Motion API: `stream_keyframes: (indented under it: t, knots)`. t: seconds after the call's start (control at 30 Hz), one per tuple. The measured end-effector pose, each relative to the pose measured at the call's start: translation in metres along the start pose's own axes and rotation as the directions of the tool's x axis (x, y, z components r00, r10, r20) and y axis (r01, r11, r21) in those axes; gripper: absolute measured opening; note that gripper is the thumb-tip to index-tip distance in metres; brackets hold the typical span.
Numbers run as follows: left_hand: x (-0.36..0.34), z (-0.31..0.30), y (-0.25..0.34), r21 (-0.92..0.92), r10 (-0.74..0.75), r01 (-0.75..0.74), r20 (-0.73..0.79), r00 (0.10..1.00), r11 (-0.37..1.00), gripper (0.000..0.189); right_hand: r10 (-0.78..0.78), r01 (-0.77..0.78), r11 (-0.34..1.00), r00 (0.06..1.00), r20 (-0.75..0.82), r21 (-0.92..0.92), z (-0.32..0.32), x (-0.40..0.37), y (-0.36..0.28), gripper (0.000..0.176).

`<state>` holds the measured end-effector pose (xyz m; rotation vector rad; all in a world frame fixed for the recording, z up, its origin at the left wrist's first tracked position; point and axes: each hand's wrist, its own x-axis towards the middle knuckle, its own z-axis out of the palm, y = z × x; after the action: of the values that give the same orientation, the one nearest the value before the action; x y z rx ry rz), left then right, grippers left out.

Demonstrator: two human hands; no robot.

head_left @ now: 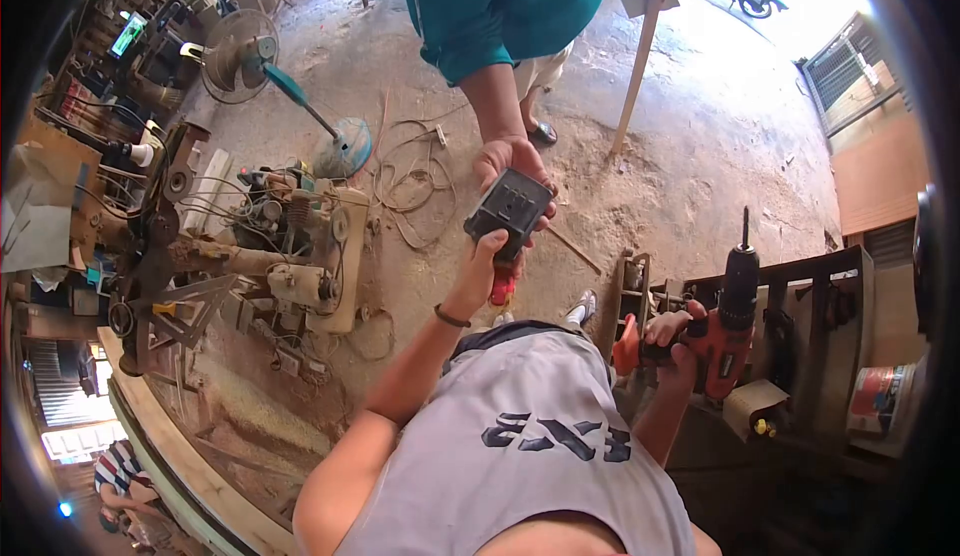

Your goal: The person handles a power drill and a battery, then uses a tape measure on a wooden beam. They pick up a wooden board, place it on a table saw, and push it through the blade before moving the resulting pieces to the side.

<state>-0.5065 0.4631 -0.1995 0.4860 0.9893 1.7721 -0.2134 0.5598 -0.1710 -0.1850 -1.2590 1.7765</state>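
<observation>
My left hand (486, 261) is closed on the near end of a black battery pack (512, 204), thumb on top. Slots and contacts show on its upper face. Another person's hand (512, 161) holds the far side of the same pack. Just below my fingers is a small red thing (503, 289) that I cannot make out fully. My right hand (672, 341) is wrapped round the handle of a red and black cordless drill (722, 344), out to the right. Its bit points away from me, toward the top of the view.
A co-worker in a teal shirt (520, 6) stands opposite. A floor fan (340, 146), coiled cable (415, 181) and machine (310, 276) are on the left. A wooden rack (840, 301) stands right, with a paint can (878, 396). Another person (125, 476) works at lower left.
</observation>
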Motion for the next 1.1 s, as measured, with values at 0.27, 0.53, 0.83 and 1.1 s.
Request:
stream_keyframes:
  t: [0.27,0.53,0.83,1.1]
  knots:
    - [-0.054,0.008,0.024,0.091,-0.325,0.313,0.219,0.920,0.946,0.057,-0.011,0.008,1.000,0.889,0.458,0.007,0.021,0.073,-0.030,0.044]
    - [-0.081,0.030,0.018,0.182,-0.473,0.436,0.356,0.806,0.881,0.043,0.567,-0.611,0.770,0.787,0.244,0.181,0.003,0.067,0.017,0.055]
    - [-0.089,0.040,0.025,0.304,-0.520,0.435,0.306,0.798,0.847,0.043,0.224,-0.233,0.968,0.622,0.751,-0.096,0.063,0.106,0.023,0.019]
    - [-0.082,0.039,0.008,0.345,-0.572,0.465,0.352,0.741,0.815,0.047,0.203,-0.246,0.968,0.667,0.717,-0.045,0.071,0.091,0.024,0.019]
